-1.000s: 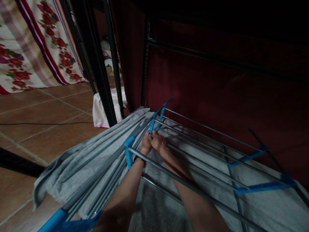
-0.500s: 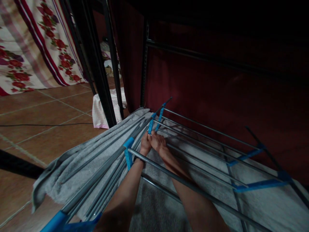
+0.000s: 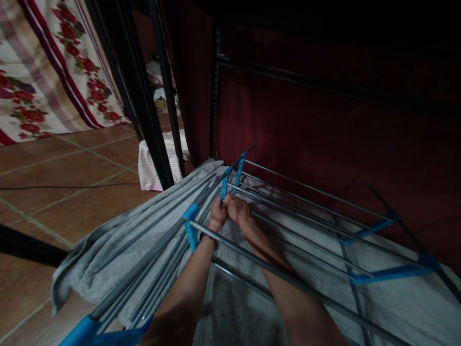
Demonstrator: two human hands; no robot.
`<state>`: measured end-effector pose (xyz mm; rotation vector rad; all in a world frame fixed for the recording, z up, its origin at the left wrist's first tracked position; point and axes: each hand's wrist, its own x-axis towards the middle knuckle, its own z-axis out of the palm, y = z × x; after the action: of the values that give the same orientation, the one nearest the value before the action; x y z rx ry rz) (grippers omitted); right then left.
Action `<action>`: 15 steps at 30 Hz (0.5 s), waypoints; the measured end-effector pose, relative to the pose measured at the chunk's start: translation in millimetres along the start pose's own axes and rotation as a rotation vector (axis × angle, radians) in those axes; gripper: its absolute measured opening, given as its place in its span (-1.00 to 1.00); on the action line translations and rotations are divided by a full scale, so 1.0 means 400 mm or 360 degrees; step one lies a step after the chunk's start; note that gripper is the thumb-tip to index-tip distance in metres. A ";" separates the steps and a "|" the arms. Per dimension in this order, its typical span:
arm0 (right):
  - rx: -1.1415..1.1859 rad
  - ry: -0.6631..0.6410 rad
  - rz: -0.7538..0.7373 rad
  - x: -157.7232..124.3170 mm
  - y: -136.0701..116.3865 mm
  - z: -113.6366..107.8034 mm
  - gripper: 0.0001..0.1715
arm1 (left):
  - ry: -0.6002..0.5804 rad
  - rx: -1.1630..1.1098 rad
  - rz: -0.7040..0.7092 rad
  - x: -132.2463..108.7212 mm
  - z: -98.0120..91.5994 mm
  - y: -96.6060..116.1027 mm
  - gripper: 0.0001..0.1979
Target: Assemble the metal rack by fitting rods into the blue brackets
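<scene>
A rack of grey metal rods joined by bright blue plastic connectors lies on a grey towel-like cloth. My left hand (image 3: 218,215) is closed around the lower end of one blue connector (image 3: 224,187), at the rack's far left side. Close against it, my right hand (image 3: 237,209) has its fingers curled at the end of a thin metal rod (image 3: 309,247) that runs off to the right. The exact contact is hidden by the fingers. Both forearms reach beneath a nearer metal rod (image 3: 245,247), fixed to another blue connector (image 3: 191,226).
Grey cloth (image 3: 81,283) spreads under the rack. Black metal posts (image 3: 151,120) stand on the left, and a dark red panel (image 3: 306,129) closes the back. Across the tiled floor (image 3: 65,168) runs a black cable (image 3: 68,187). A striped cloth (image 3: 153,166) hangs by the post.
My right hand has shifted slightly and its fingers look more tightly curled. A rod beside the connector has moved a little. The left hand stays at the same connector.
</scene>
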<state>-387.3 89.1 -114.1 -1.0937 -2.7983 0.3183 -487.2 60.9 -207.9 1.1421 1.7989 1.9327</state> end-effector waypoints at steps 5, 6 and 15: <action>-0.0045 -0.0026 -0.0009 0.003 0.005 0.003 -0.59 | -0.0002 -0.0005 -0.0033 -0.001 0.001 0.001 -0.86; -0.0046 -0.0036 -0.0013 0.003 0.006 0.001 -0.59 | -0.0007 0.0003 -0.0034 0.000 0.001 0.000 -0.87; 0.0040 -0.0050 -0.0053 -0.004 0.016 -0.015 -0.63 | -0.0031 0.0024 -0.0007 0.011 -0.001 -0.022 -0.87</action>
<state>-380.8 93.6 -109.9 -1.0443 -2.8286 0.3697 -493.1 65.1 -214.5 1.1567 1.8074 1.9026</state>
